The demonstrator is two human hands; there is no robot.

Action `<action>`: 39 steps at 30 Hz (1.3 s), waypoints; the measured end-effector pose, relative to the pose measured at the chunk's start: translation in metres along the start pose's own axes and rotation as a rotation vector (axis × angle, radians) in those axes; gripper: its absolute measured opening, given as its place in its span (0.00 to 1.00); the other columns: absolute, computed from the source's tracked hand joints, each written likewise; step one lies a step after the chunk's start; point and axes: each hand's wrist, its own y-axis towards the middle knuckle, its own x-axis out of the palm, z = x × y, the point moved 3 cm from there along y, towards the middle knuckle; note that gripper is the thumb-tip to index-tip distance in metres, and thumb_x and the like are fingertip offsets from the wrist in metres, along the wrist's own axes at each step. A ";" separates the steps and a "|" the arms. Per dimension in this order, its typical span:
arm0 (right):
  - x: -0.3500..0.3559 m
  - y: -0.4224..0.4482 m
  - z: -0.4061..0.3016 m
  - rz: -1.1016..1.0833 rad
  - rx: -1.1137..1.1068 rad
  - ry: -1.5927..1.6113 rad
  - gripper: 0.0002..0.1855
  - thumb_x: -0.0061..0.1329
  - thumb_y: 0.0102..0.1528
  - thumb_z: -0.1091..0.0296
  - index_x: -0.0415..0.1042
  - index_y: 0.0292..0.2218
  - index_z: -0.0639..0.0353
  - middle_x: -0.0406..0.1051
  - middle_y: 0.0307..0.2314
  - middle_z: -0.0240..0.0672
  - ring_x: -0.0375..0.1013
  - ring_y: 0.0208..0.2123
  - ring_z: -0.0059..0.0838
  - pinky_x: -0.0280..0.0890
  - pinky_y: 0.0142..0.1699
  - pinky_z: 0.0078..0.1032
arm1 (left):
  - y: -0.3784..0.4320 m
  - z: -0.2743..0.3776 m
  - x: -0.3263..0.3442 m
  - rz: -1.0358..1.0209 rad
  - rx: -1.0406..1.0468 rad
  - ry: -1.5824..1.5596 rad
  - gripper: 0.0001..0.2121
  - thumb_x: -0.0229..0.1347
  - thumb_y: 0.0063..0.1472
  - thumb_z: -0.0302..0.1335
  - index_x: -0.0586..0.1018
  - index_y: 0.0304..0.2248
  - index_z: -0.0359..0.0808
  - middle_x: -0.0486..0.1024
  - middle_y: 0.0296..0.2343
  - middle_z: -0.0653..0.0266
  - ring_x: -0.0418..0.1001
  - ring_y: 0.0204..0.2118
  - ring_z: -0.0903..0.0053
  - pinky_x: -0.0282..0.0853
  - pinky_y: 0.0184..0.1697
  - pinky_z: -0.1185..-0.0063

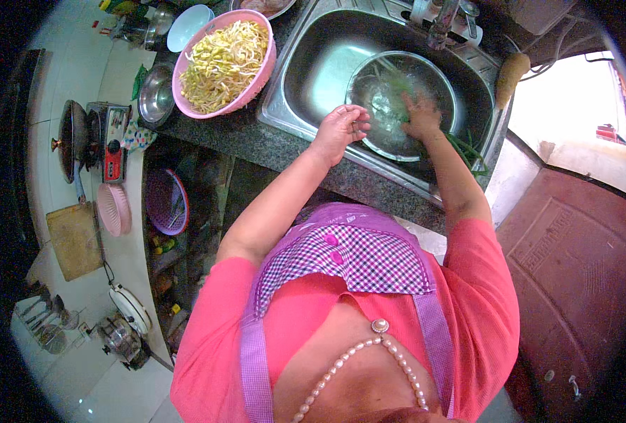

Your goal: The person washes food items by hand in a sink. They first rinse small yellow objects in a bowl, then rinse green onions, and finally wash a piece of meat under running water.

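Note:
A round metal basin (363, 79) with water in it stands inside the stainless steel sink (318, 58). My right hand (423, 115) reaches into the basin, fingers spread. Past its fingertips is a blurred green clump (396, 82), probably leafy greens; no grip on it shows. Over the basin's near left rim hovers my left hand (341, 132), its fingers loosely bent and slightly apart, with nothing visible in them. Long green stalks (466, 150), like scallions, lie at the sink's right side, partly behind my right forearm.
A pink basket of bean sprouts (223, 69) stands on the granite counter (249, 135) left of the sink. Beside it are a metal bowl (157, 92) and a light blue bowl (190, 27). The faucet (442, 26) rises behind the basin. A loofah-like brush (513, 76) rests at the right rim.

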 end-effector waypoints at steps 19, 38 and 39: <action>-0.121 -0.093 -0.058 -0.010 -0.281 0.799 0.47 0.41 0.35 0.81 0.33 0.54 0.50 0.56 0.43 0.51 0.57 0.47 0.42 0.52 0.50 0.27 | 0.025 -0.002 0.045 -0.334 -0.174 0.073 0.17 0.52 0.51 0.32 0.66 0.39 0.36 0.68 0.35 0.67 0.65 0.37 0.79 0.60 0.41 0.78; -0.035 -0.012 -0.010 -0.029 -0.041 -0.153 0.31 0.52 0.38 0.61 0.60 0.46 0.43 0.41 0.53 0.38 0.38 0.55 0.41 0.43 0.51 0.51 | 0.080 -0.007 -0.002 0.078 0.064 0.178 0.11 0.54 0.48 0.24 0.70 0.33 0.38 0.69 0.29 0.67 0.65 0.33 0.77 0.59 0.38 0.78; -0.026 0.002 0.017 0.157 0.100 -0.119 0.28 0.51 0.38 0.63 0.62 0.44 0.43 0.41 0.53 0.37 0.38 0.55 0.41 0.43 0.51 0.49 | 0.085 -0.013 0.004 0.118 0.079 0.202 0.09 0.54 0.48 0.23 0.71 0.31 0.38 0.69 0.28 0.69 0.65 0.31 0.79 0.59 0.37 0.79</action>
